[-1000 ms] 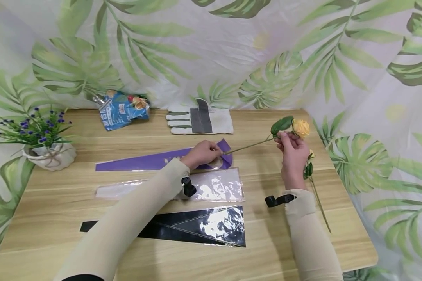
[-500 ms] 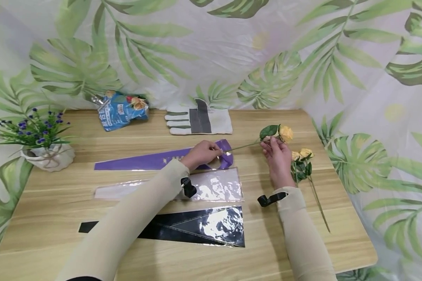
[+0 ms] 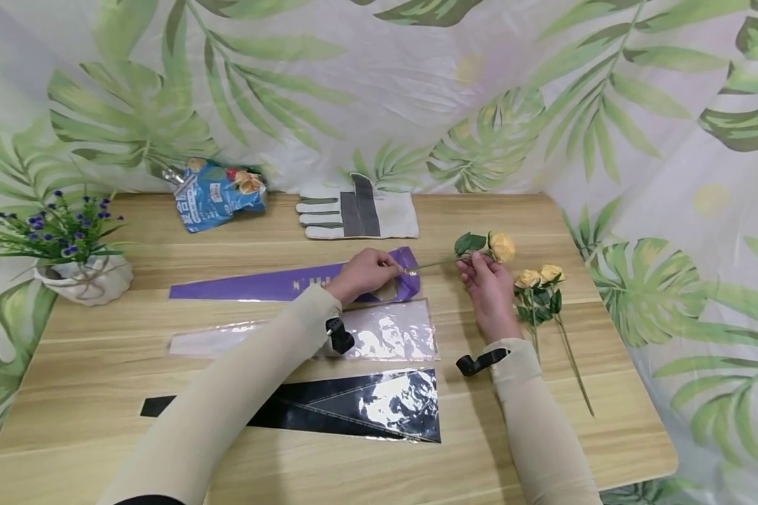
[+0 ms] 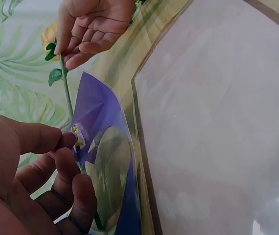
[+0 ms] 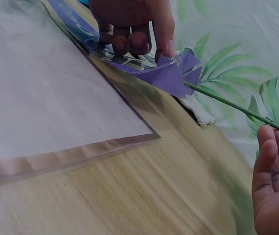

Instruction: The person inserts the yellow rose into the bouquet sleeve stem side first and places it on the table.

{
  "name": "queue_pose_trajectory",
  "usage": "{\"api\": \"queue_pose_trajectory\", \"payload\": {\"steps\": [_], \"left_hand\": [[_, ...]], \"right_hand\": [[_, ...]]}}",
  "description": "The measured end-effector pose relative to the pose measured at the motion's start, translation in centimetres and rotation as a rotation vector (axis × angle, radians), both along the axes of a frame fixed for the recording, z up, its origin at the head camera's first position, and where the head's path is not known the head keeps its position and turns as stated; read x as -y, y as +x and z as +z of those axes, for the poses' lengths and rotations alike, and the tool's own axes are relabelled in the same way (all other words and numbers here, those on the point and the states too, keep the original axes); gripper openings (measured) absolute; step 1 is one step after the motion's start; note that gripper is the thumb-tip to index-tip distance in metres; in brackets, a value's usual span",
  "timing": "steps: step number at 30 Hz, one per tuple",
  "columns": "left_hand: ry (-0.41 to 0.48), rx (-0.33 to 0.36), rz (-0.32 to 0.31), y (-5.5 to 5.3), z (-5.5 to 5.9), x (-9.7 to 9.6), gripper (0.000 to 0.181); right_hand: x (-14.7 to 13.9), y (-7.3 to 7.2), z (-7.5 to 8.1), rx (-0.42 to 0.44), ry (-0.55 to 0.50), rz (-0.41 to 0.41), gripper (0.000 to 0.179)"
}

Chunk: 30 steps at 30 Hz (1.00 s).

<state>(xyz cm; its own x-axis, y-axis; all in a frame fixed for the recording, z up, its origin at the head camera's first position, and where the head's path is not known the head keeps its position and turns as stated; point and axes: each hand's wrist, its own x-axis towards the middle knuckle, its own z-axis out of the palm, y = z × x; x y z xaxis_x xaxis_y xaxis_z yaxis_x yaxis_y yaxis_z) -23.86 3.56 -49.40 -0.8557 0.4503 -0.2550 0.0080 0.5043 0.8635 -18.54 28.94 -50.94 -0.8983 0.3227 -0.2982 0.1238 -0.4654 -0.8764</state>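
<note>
My left hand [image 3: 368,272] pinches the open mouth of a purple flower sleeve [image 3: 246,283], which has a see-through window and lies pointing left. The right hand [image 3: 491,291] pinches a yellow artificial rose [image 3: 502,247] by its stem just below the bloom and leaf. That stem [image 5: 227,104] runs leftward into the sleeve's mouth. In the left wrist view, part of the green stem shows behind the window, beneath the curled left fingers [image 4: 83,196]. Two more yellow roses [image 3: 551,273] lie on the table to the right of the right hand.
Nearer me lie a pale translucent sleeve [image 3: 404,326] and a black sleeve [image 3: 328,407]. Along the back are a white-and-grey work glove [image 3: 394,216] and a crumpled blue pouch [image 3: 217,200]. A white pot [image 3: 91,280] of purple flowers stands at the left edge.
The right hand has moved left with the rose, and more of its stem is in the purple sleeve. The left hand stays at the mouth. Both roses on the table now show.
</note>
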Motion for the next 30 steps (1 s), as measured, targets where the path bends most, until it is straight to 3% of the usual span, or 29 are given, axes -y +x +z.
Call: {"api": "queue_pose_trajectory", "payload": {"steps": [5, 14, 22, 30], "left_hand": [[-0.014, -0.040, 0.003, 0.1, 0.3, -0.4, 0.021], [-0.094, -0.131, -0.009, 0.1, 0.8, -0.8, 0.025], [-0.069, -0.166, -0.002, 0.1, 1.1, -1.0, 0.022], [-0.051, -0.217, -0.012, 0.0, 0.9, -1.4, 0.020]], "right_hand": [[0.2, -0.1, -0.3, -0.024, -0.004, 0.039, 0.031], [1.1, -0.1, -0.1, -0.031, 0.081, 0.102, 0.030], [1.9, -0.2, -0.1, -0.016, 0.172, 0.198, 0.032], [2.6, 0.0, -0.2, -0.023, 0.206, 0.212, 0.021]]}}
